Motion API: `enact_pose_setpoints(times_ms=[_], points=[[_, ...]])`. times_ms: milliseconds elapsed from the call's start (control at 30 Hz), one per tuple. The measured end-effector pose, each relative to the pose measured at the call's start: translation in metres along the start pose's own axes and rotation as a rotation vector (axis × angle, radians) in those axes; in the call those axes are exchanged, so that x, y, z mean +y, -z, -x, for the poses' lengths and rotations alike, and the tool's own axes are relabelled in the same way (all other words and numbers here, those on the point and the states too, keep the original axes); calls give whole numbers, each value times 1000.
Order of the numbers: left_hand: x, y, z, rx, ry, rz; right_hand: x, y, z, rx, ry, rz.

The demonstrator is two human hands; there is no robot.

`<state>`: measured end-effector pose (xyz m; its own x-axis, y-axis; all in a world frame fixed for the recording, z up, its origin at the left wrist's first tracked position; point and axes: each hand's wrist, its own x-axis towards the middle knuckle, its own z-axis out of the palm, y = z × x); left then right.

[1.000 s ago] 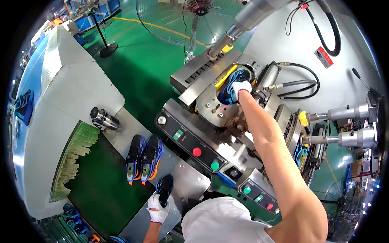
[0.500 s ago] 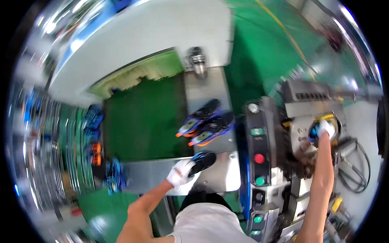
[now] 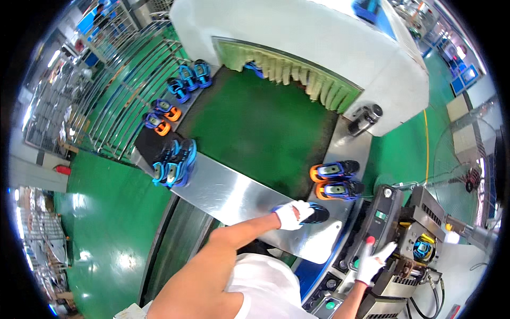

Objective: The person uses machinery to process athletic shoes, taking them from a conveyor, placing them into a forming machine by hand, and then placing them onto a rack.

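My left hand (image 3: 293,215), in a white glove, is closed over the middle of a black and blue shoe (image 3: 317,213) at the steel table's (image 3: 234,183) front right corner. My right hand (image 3: 373,264), gloved too, hovers by the machine's control panel (image 3: 380,215), fingers stretched out and nothing in them. Just beyond it, a blue shoe (image 3: 422,249) sits in the machine's (image 3: 409,236) clamp between yellow pads. Two purple and black shoes with orange soles (image 3: 340,189) lie side by side beyond my left hand.
A green conveyor belt (image 3: 249,127) runs out from under a fringed curtain (image 3: 289,72) in a white housing. Several blue shoes (image 3: 175,162) and an orange-soled pair (image 3: 162,116) line its left side. A dark flask (image 3: 365,119) stands at the right. Metal racks (image 3: 125,95) stand far left.
My right hand has drawn back from the shoe in the machine to the control panel. My left hand stays on its shoe. The view has swung round, bringing more of the left side in.
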<state>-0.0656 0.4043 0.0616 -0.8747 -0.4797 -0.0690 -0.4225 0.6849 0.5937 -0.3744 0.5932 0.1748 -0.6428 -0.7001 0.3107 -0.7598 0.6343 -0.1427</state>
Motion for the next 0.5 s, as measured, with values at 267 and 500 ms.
enact_pose_setpoints(times_ms=[267,500], points=[[-26,72,89,335,29,489,-56,-21,26,-546,-206,587],[-200,152,272,770,488,270,-270,-19,65,-464,98,-360]])
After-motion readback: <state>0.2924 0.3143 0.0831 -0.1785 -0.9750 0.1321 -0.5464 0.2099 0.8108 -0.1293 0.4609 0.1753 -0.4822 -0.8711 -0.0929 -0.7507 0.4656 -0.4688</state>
